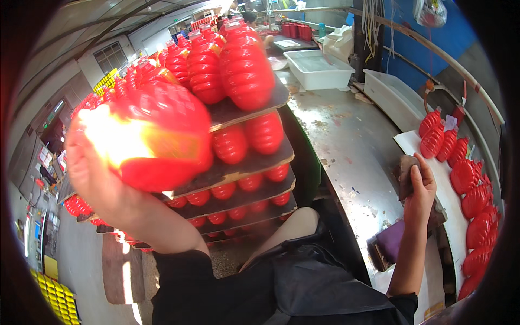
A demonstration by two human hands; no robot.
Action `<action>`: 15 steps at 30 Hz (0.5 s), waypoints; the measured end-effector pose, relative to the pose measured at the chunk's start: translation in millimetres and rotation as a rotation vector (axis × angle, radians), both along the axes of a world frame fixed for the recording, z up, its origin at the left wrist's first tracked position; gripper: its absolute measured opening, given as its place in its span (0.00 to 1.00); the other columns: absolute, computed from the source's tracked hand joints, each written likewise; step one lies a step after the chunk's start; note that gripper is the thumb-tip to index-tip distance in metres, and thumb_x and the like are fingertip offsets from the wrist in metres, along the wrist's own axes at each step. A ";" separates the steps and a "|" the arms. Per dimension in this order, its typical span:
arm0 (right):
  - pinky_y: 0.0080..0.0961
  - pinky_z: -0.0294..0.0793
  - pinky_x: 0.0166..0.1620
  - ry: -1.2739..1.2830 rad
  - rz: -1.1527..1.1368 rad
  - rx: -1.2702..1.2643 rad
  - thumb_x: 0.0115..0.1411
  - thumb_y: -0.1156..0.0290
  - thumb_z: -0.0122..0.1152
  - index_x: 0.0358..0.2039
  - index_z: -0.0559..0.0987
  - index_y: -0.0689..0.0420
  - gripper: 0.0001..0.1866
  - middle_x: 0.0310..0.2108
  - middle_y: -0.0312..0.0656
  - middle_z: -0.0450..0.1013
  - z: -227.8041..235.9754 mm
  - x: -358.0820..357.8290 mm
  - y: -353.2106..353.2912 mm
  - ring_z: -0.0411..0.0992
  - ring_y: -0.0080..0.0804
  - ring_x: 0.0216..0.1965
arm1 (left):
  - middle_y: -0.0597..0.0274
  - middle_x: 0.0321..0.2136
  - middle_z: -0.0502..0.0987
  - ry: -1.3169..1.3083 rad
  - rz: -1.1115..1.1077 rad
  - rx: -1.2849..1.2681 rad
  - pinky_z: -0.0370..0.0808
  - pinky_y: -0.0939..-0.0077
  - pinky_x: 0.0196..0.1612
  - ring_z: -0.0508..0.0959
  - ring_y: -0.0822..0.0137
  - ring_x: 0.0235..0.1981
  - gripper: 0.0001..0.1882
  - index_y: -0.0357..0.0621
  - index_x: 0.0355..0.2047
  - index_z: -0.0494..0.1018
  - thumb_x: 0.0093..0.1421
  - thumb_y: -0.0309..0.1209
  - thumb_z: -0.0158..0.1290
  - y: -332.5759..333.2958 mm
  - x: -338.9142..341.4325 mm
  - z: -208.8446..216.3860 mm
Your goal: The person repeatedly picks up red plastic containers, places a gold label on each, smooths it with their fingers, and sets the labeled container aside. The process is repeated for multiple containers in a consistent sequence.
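Note:
My left hand point(89, 160) reaches up at the left and grips a large, glossy red ribbed bottle point(187, 122) with a gold-toned band. Strong glare and motion blur hide most of its fingers. The bottle is tilted, close in front of a stacked rack of similar red ribbed bottles point(246, 67). Over the metal worktable point(346, 146), my right hand point(422, 181) is closed around a small, dark brown flat block point(406, 174). Its thumb presses on the block's face; whether it is wood or sponge I cannot tell.
Wooden shelf boards point(238, 162) carry several tiers of red bottles. Two white plastic tubs point(319, 73) stand toward the table's far end. Red bottles point(471, 203) line a white board at the right. A purple piece point(390, 241) lies near my right forearm. A wooden rail point(428, 40) runs overhead.

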State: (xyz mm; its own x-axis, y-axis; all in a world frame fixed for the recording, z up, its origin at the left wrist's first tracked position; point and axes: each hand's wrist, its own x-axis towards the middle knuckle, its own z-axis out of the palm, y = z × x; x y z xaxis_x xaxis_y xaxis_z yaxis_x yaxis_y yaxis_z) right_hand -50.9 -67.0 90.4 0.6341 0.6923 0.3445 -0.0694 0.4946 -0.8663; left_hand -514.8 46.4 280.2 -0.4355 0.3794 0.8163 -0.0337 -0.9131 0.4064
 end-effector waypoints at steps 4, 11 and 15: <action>0.20 0.80 0.47 0.079 -0.027 0.029 0.73 0.72 0.59 0.64 0.76 0.60 0.21 0.49 0.41 0.80 -14.1 30.9 0.9 0.79 0.22 0.42 | 0.53 0.43 0.84 0.057 0.357 -0.019 0.81 0.72 0.49 0.84 0.67 0.43 0.15 0.31 0.52 0.78 0.71 0.31 0.58 35.7 -58.1 29.9; 0.26 0.80 0.52 0.144 -0.110 0.026 0.69 0.79 0.50 0.67 0.73 0.58 0.26 0.57 0.42 0.77 -21.3 66.1 -14.0 0.79 0.29 0.51 | 0.53 0.49 0.85 0.729 1.133 -0.418 0.73 0.69 0.60 0.83 0.59 0.52 0.20 0.34 0.56 0.78 0.71 0.36 0.58 151.8 -168.7 60.4; 0.32 0.80 0.57 0.236 -0.237 -0.148 0.65 0.83 0.49 0.66 0.74 0.60 0.28 0.58 0.45 0.76 -17.8 66.9 -24.4 0.77 0.35 0.56 | 0.48 0.53 0.84 1.001 1.305 -0.325 0.78 0.69 0.58 0.84 0.57 0.55 0.23 0.44 0.55 0.81 0.66 0.45 0.61 194.4 -190.5 57.6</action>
